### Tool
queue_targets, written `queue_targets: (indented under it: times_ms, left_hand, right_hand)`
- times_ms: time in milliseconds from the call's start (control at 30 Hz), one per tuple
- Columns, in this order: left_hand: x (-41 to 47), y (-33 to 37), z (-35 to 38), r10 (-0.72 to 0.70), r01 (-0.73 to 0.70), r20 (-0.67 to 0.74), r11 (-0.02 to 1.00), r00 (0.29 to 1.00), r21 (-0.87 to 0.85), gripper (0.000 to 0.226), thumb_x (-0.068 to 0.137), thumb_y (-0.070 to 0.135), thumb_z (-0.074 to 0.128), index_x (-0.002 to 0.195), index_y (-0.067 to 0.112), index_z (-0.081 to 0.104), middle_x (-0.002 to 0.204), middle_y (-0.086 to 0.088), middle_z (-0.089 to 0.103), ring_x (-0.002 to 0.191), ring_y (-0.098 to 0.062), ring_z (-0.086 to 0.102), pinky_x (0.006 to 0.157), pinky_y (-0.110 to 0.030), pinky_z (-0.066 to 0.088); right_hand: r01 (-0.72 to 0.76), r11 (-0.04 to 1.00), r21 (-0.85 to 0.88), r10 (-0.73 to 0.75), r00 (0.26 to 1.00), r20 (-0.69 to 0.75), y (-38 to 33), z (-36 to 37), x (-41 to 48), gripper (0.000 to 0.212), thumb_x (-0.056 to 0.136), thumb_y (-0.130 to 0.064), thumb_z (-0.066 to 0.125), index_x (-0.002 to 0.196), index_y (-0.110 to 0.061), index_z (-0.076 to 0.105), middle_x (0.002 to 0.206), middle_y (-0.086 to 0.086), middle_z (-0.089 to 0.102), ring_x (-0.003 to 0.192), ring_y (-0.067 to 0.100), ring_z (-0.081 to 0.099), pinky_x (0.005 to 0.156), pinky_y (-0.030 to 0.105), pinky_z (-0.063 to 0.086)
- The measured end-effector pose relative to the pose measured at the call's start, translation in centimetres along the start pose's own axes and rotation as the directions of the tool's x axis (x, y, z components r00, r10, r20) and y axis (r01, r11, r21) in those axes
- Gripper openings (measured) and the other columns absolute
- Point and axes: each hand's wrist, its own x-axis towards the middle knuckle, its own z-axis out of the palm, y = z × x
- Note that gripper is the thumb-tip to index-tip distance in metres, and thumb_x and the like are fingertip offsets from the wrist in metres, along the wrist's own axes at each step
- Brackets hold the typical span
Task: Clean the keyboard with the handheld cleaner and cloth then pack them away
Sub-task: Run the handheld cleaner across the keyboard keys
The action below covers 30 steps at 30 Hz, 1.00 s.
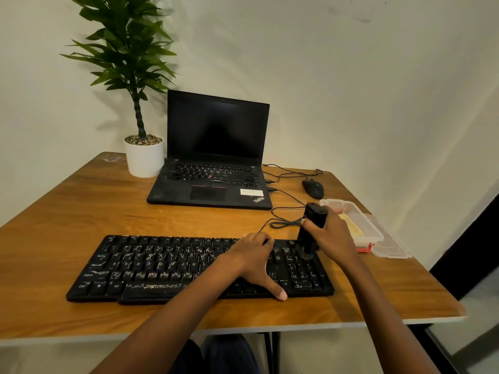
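Bracing the keyboard (162, 268) with the left hand (253, 261) laid palm-down across its right half, likely against sliding. Gripping the handheld cleaner (310, 228) near upright in the right hand (330, 233), tip down on the number pad (302, 272). Leaving the cloth (351, 226) in the open box (374, 233) alongside, for later.

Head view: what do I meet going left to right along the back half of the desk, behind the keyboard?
Potted plant → laptop → mouse → plastic box.
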Motion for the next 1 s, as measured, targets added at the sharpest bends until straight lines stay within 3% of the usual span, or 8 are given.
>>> queue_targets:
  times_ms: [100, 267, 367, 500, 633, 800, 933, 1000]
  left_hand:
    - [0.0, 0.0, 0.0, -0.001, 0.001, -0.002, 1.000, 1.000, 0.004, 0.117, 0.067, 0.069, 0.066, 0.149, 0.007, 0.010, 0.155, -0.004, 0.009, 0.141, -0.025, 0.010, 0.115, -0.037, 0.013]
    - [0.0, 0.1, 0.0, -0.004, 0.004, 0.004, 1.000, 1.000, 0.008, 0.117, 0.066, 0.069, 0.066, 0.149, 0.008, 0.010, 0.155, -0.004, 0.009, 0.141, -0.025, 0.010, 0.115, -0.038, 0.013]
    - [0.0, 0.1, -0.1, -0.008, 0.008, 0.002, 1.000, 1.000, 0.005, 0.117, 0.066, 0.069, 0.066, 0.149, 0.008, 0.010, 0.155, -0.005, 0.009, 0.141, -0.025, 0.011, 0.115, -0.038, 0.014]
    - [0.1, 0.1, 0.0, -0.009, 0.009, 0.007, 1.000, 1.000, 0.005, 0.118, 0.066, 0.069, 0.066, 0.149, 0.008, 0.009, 0.155, -0.004, 0.008, 0.141, -0.025, 0.009, 0.115, -0.038, 0.013]
    - [0.1, 0.1, 0.0, -0.015, 0.015, 0.012, 1.000, 1.000, -0.001, 0.118, 0.066, 0.069, 0.066, 0.149, 0.008, 0.009, 0.155, -0.004, 0.008, 0.141, -0.026, 0.009, 0.115, -0.039, 0.014]
    - [0.1, 0.0, 0.0, -0.007, 0.007, 0.005, 1.000, 1.000, 0.001, 0.117, 0.066, 0.069, 0.066, 0.149, 0.008, 0.010, 0.155, -0.004, 0.009, 0.141, -0.025, 0.010, 0.115, -0.038, 0.014]
    - [0.0, 0.1, -0.1, -0.006, 0.006, 0.001, 1.000, 1.000, -0.002, 0.117, 0.067, 0.069, 0.066, 0.149, 0.007, 0.010, 0.155, -0.004, 0.010, 0.141, -0.025, 0.011, 0.115, -0.038, 0.015]
    - [0.0, 0.1, 0.0, -0.006, 0.006, 0.005, 1.000, 1.000, 0.000, 0.117, 0.067, 0.069, 0.066, 0.149, 0.008, 0.009, 0.155, -0.004, 0.009, 0.141, -0.025, 0.010, 0.115, -0.038, 0.014]
  right_hand:
    - [-0.022, 1.000, -0.003, 0.022, 0.994, 0.111, 0.0, -0.1, 0.0, 0.029, 0.087, -0.028, 0.058, 0.110, -0.013, 0.050, 0.099, 0.004, 0.058, 0.082, 0.010, 0.057, 0.057, 0.021, 0.050]
    - [0.007, 1.000, 0.003, -0.007, 1.000, 0.003, -0.1, 0.3, -0.4, 0.028, 0.086, -0.032, 0.058, 0.109, -0.019, 0.050, 0.104, 0.003, 0.058, 0.095, 0.019, 0.057, 0.079, 0.040, 0.054]
    - [0.008, 1.000, -0.016, -0.006, 0.995, 0.095, -0.4, 0.4, -0.7, 0.017, 0.085, -0.029, 0.059, 0.097, -0.022, 0.048, 0.101, 0.004, 0.057, 0.094, 0.019, 0.056, 0.076, 0.037, 0.053]
    - [0.021, 1.000, -0.005, -0.022, 0.999, -0.036, -0.4, 0.5, -0.6, 0.030, 0.085, -0.033, 0.059, 0.109, -0.017, 0.051, 0.104, 0.004, 0.059, 0.096, 0.020, 0.058, 0.079, 0.041, 0.053]
    - [-0.001, 1.000, -0.026, 0.004, 0.993, 0.120, -0.6, 0.3, -0.6, 0.012, 0.085, -0.030, 0.059, 0.091, -0.022, 0.052, 0.101, 0.005, 0.058, 0.092, 0.017, 0.055, 0.077, 0.035, 0.052]
    - [0.030, 0.999, 0.023, -0.029, 0.999, -0.037, -0.3, 0.7, -0.6, 0.027, 0.086, -0.033, 0.058, 0.107, -0.018, 0.051, 0.102, 0.002, 0.059, 0.095, 0.018, 0.058, 0.080, 0.040, 0.053]
    - [0.008, 1.000, 0.029, -0.010, 0.997, 0.080, -0.4, 0.2, -0.6, 0.021, 0.086, -0.027, 0.059, 0.102, -0.018, 0.050, 0.093, 0.000, 0.057, 0.088, 0.015, 0.056, 0.061, 0.022, 0.047]
    - [0.006, 0.994, 0.106, -0.008, 1.000, 0.016, -0.2, -0.2, -0.5, 0.024, 0.087, -0.025, 0.059, 0.107, -0.013, 0.052, 0.094, 0.001, 0.058, 0.088, 0.016, 0.057, 0.058, 0.018, 0.043]
